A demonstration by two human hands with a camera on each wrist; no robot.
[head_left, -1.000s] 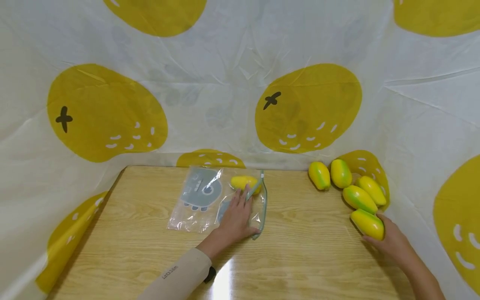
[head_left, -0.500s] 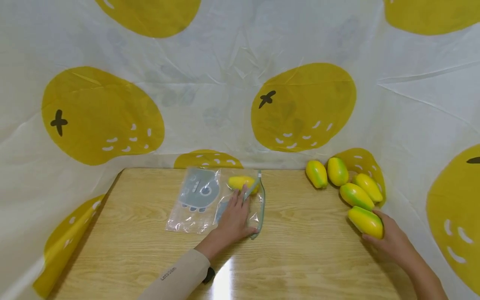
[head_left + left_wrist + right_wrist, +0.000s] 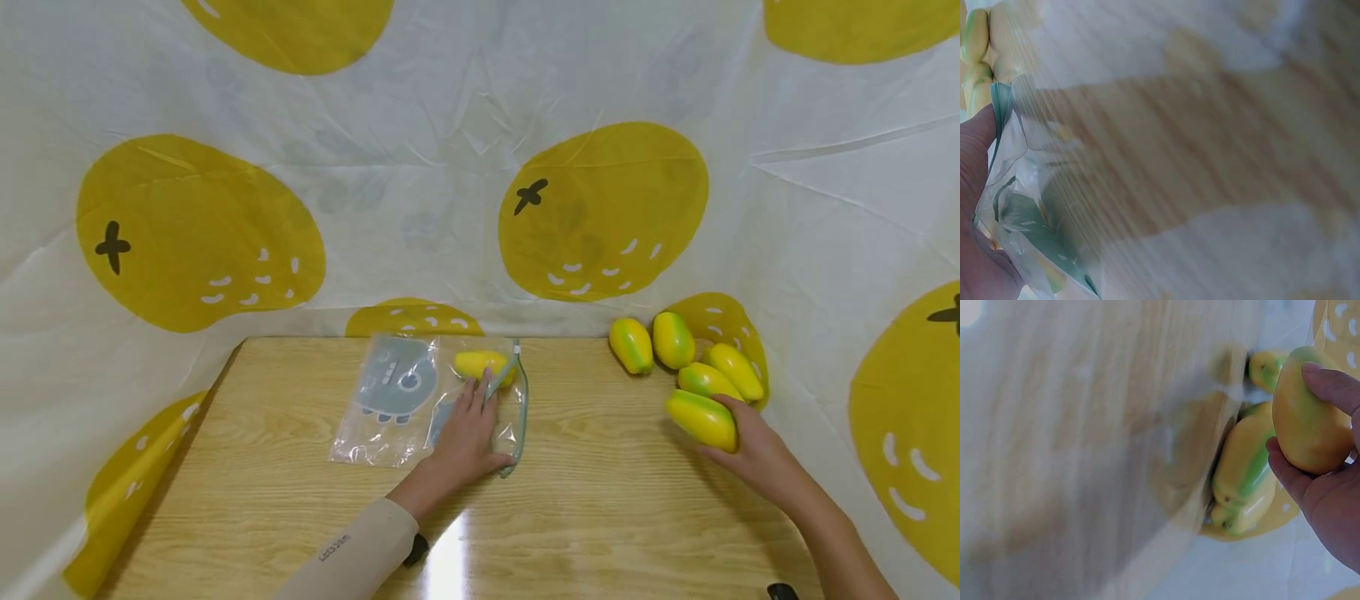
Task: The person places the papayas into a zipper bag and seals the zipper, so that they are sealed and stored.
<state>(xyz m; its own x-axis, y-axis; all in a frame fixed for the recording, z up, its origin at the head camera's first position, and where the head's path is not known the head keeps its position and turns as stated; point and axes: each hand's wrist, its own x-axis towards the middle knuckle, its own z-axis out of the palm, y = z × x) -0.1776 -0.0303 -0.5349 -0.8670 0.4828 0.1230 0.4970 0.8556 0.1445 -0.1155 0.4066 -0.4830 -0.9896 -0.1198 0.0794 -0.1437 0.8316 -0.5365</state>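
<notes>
In the head view my left hand (image 3: 467, 432) lies over a clear zip bag (image 3: 354, 446) with a blue-grey cartoon print, its fingers extended and spread. The bag's green-edged mouth faces right, and the left wrist view has the hand right at the green zip strip (image 3: 1002, 103). One yellow papaya (image 3: 478, 363) is inside the bag, near the fingertips. My right hand (image 3: 753, 446) grips another yellow-green papaya (image 3: 701, 419), thumb and fingers around its end. In the right wrist view this held papaya (image 3: 1307, 419) is raised over the other papayas (image 3: 1244, 459).
Several papayas (image 3: 631, 346) rest at the table's back right corner, against the curtain. The wooden table (image 3: 592, 517) is walled on its back and sides by a white curtain (image 3: 420, 225) printed with large yellow fruit.
My right hand has lifted its papaya and moved it left and slightly up in the head view, so it now overlaps the papaya behind it. My left hand has stayed on the bag.
</notes>
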